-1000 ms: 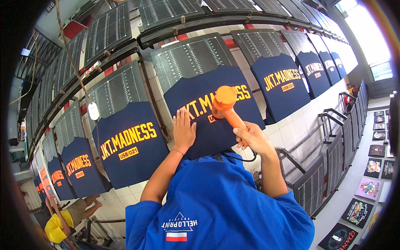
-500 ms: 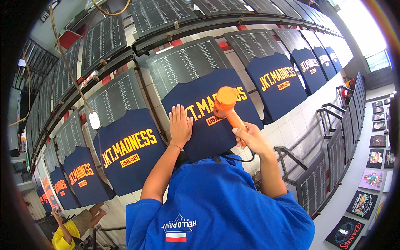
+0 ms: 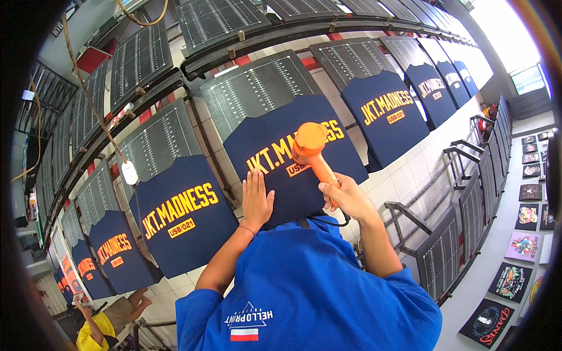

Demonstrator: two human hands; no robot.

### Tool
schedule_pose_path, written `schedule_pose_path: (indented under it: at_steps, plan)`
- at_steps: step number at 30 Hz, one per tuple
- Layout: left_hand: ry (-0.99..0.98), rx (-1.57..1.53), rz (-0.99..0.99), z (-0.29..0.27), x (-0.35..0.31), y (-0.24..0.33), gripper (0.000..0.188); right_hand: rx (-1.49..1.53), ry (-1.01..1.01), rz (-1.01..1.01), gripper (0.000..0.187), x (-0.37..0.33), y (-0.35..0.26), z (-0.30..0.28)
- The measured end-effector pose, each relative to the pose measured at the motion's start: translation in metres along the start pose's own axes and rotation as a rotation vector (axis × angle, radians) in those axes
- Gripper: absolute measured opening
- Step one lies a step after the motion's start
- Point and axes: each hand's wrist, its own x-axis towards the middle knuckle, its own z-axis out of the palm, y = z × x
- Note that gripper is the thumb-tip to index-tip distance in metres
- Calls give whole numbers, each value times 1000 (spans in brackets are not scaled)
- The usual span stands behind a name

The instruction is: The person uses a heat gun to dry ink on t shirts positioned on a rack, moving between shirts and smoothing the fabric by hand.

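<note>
My right hand (image 3: 349, 199) is closed round the handle of an orange hair dryer (image 3: 309, 144). The dryer's round head hangs over the yellow lettering of a navy T-shirt (image 3: 293, 196) and hides part of the print; whether it touches the cloth I cannot tell. This shirt is stretched over a dark platen (image 3: 257, 88) with white ruled marks. Flat on its near left part lies my left hand (image 3: 256, 202), fingers stretched out, just below the first printed letters. A dark cord shows beside my right wrist.
More navy shirts with the same print lie on platens to the left (image 3: 181, 216) and right (image 3: 386, 114). A white hanging switch (image 3: 129, 173) dangles from a cord at left. Metal racks (image 3: 439, 254) stand at right. Another person in a yellow top (image 3: 96, 332) is at lower left.
My left hand has slid toward me along the shirt, off the first letters. The hair dryer, in my right hand, has shifted a little to the left.
</note>
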Motion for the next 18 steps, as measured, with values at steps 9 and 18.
schedule_pose_path:
  at_steps: [9,18]
  plan:
    - [41,-4,-71,0,3,-3,67,18,67,-35,29,4,6,-9]
    - [29,15,-35,0,-4,-2,68,32,64,11,33,3,7,-19]
